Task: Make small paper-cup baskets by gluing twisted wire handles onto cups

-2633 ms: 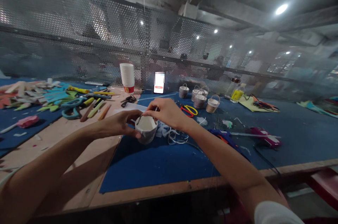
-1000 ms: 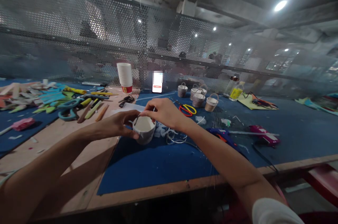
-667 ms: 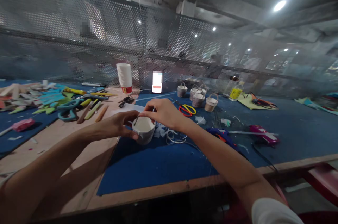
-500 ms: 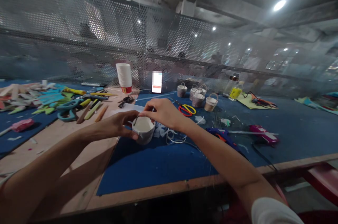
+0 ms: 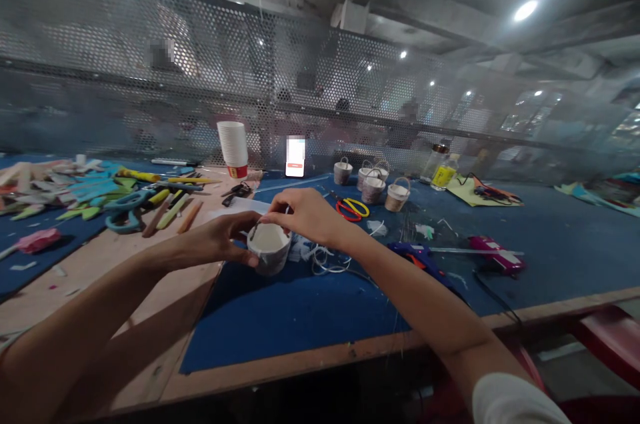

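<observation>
**Covered Cup: Two-Handed Hold at the Rim**

Before me, the grey-white cup (image 5: 270, 255) is upright over the blue mat (image 5: 300, 317); base contact cannot be confirmed. The left hand (image 5: 235, 235) clasps its left side, fingers curled. The right hand (image 5: 305, 214), fingertips together, appears to pinch the dark strip (image 5: 253, 232) at the rim. Caution: uneven pressure could displace the strip; the adjacent white cord (image 5: 330, 265) could snag.

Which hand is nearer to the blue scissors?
Left. The left hand holds the cup, to the right of the blue scissors; the right hand is farther right, at the cup's rim.
</observation>
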{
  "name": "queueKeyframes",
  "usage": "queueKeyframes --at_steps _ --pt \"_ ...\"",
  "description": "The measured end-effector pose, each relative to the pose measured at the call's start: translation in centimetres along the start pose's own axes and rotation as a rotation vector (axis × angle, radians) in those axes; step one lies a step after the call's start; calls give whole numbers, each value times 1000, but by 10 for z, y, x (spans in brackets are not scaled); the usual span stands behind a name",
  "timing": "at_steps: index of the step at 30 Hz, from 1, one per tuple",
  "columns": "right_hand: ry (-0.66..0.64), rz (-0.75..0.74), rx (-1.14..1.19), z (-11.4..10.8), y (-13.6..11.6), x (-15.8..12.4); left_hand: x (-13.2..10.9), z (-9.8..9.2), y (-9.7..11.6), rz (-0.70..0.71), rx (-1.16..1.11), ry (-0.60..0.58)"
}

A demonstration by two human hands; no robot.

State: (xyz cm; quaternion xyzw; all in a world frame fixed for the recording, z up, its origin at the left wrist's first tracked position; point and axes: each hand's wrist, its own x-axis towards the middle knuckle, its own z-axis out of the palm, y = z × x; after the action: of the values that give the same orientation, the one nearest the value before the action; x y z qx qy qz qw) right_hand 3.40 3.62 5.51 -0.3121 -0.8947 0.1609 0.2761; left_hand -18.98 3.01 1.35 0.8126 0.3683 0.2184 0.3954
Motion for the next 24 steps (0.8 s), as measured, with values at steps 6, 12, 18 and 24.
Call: queueKeyframes --at_steps 6,12,18,24 --pt "10 -64 -40 2 2 0 -2 0 5 -64 -50 -2" --pt "18 -114 -61 2 4 1 0 0 3 -92 -66 -7" --pt "13 -81 -102 0 0 1 2 1 3 -119 -100 -23" --pt "39 -101 -122 -1 0 0 1 2 7 -114 -114 -19"
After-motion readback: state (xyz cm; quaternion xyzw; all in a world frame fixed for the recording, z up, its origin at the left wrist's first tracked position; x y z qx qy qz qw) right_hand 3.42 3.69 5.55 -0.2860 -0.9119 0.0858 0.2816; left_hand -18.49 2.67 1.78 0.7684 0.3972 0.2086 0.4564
